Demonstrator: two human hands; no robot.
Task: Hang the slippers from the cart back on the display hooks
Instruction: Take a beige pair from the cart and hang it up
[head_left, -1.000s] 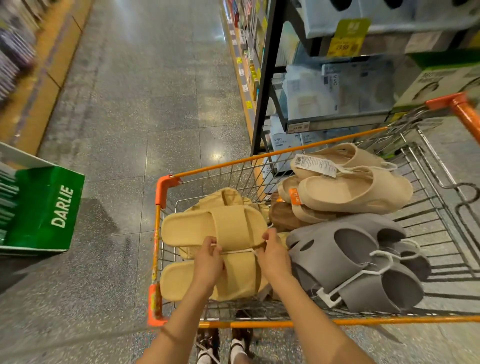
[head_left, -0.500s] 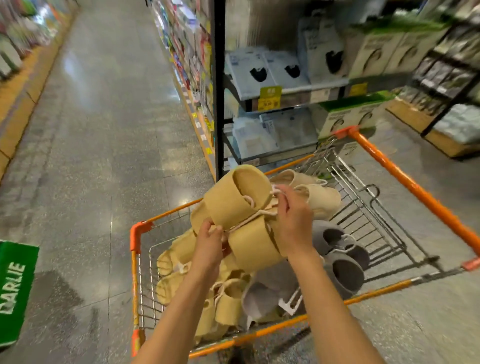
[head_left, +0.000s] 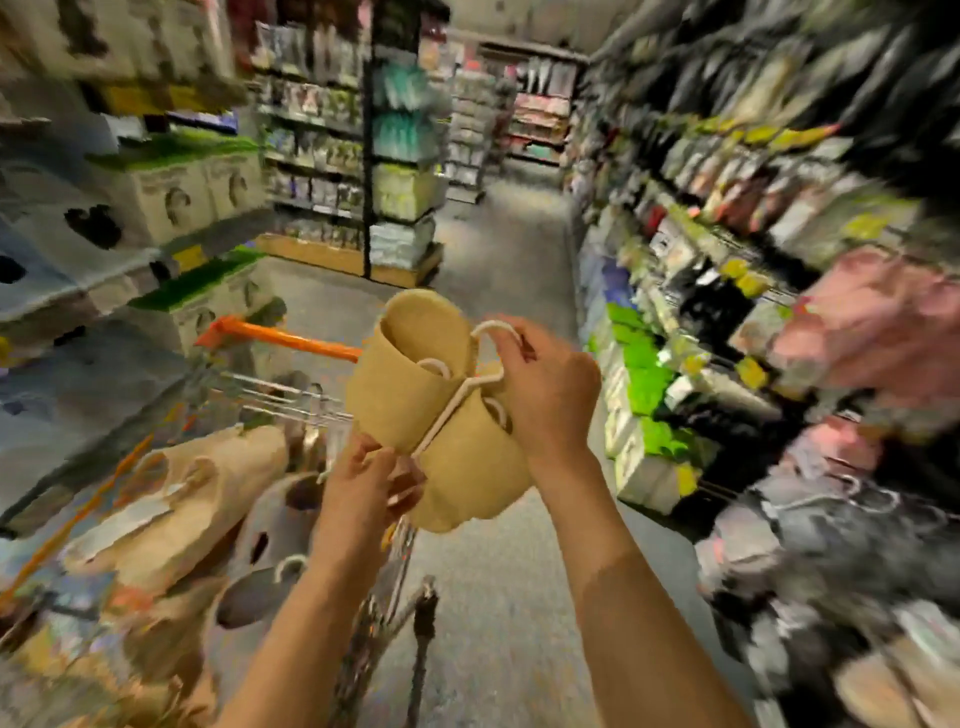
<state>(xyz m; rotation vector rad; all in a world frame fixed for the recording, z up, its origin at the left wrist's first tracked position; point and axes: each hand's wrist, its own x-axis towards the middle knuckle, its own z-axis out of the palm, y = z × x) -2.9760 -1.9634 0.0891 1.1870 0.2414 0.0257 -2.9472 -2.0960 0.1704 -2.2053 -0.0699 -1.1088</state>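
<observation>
A pair of tan slippers (head_left: 415, 395) on a white plastic hanger (head_left: 457, 400) is held up in the air above the aisle floor, to the right of the cart. My right hand (head_left: 545, 389) grips the hanger near its hook end. My left hand (head_left: 363, 483) pinches the hanger's lower end under the slippers. The orange-rimmed wire cart (head_left: 280, 338) sits at the lower left, holding more tan slippers (head_left: 171, 504) and grey slippers (head_left: 275, 551) on hangers. The view is heavily blurred.
Shelves of boxed goods (head_left: 197, 192) stand to the left behind the cart. A long display of hanging slippers and packets (head_left: 810, 322) runs along the right. An aisle of grey floor (head_left: 498, 249) opens ahead between them.
Both hands have lifted the tan pair out of the cart and carried it right. The view has swung right, from the cart toward the right-hand display.
</observation>
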